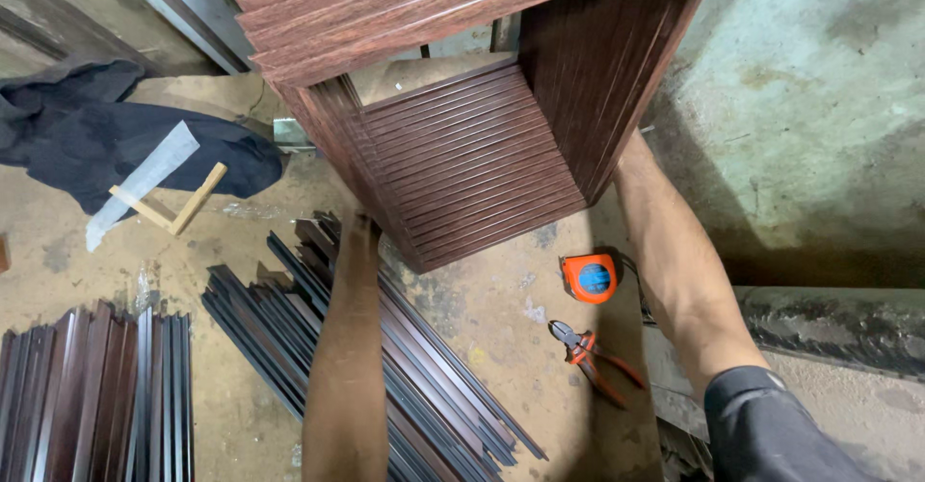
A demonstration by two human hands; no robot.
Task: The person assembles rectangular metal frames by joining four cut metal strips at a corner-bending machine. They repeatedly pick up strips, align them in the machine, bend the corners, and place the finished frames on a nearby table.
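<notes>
A tall box-shaped frame point(462, 155) of dark wood-grain ribbed panels stands off the floor in front of me. My left hand point(361, 227) is against its lower left side; only the knuckles and wrist show. My right hand is hidden behind the frame's right side panel point(597, 68), with only the forearm in view. Both arms reach up around the frame from below.
Dark metal strips point(385, 347) lie fanned on the concrete floor, with another stack point(96, 395) at lower left. An orange tape measure point(590, 278) and orange-handled pliers point(588, 352) lie on the floor. Dark cloth point(87, 140) and a small wooden angle piece point(178, 208) lie left. A wall stands right.
</notes>
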